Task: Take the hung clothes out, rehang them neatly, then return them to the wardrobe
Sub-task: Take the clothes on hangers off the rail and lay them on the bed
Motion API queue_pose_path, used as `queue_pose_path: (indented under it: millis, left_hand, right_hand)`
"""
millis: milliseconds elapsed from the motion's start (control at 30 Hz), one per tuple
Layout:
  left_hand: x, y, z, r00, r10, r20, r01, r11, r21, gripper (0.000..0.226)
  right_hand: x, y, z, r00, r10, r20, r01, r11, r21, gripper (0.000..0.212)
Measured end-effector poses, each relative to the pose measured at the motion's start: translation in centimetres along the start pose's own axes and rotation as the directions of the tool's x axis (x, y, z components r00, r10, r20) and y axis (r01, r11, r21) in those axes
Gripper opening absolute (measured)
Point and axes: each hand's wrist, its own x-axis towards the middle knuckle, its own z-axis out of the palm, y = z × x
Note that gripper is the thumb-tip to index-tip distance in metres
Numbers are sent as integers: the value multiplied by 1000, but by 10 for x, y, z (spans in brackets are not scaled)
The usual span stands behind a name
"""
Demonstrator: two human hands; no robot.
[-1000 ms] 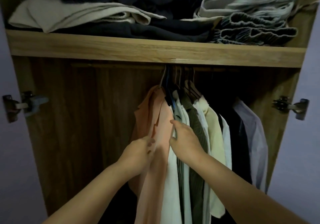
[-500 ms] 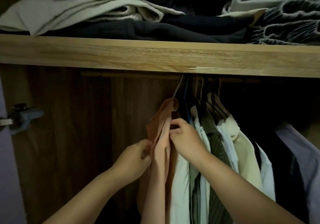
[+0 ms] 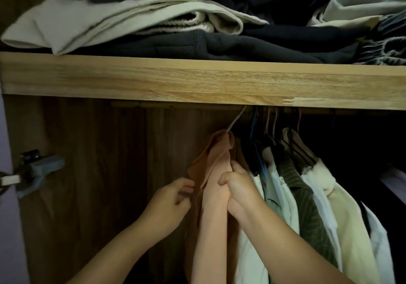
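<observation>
Gripping the peach cotton shirt (image 3: pixel 216 187) with my right hand (image 3: pixel 239 187), left hand (image 3: pixel 169 202) pinching its edge, I've worked higher toward its hanger, readying removal.

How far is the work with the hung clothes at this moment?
Nothing looks finished. The peach shirt hangs on the rail while the right hand grips its front and the left hand pinches its edge. The other shirts hang untouched.

Folded clothes (image 3: pixel 136 20) on shelf (image 3: pixel 175 81), shirts (image 3: pixel 296 185) below.
</observation>
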Motion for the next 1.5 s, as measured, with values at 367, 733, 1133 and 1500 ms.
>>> queue_pose_path:
  millis: [367, 733, 1133, 1500]
  left_hand:
    - [25, -12, 4, 997, 53, -48, -57, 995, -78, 35]
    - [41, -1, 29, 958, 247, -146, -235, 967, 97, 44]
    - [-46, 55, 43, 899, 431, 80, -438, 882, 174, 24]
    - [-215, 123, 74, 841, 541, 3, -537, 836, 112, 32]
  right_hand:
    - [-36, -18, -39, 984, -62, 165, 59, 998, 22, 71]
    - [-135, -20, -111, 938, 86, 337, -12, 976, -216, 74]
    - [-281, -64, -167, 939, 207, 273, -37, 853, -521, 70]
    - [-419, -73, -200, 963, -222, -156, -168, -38, -985, 45]
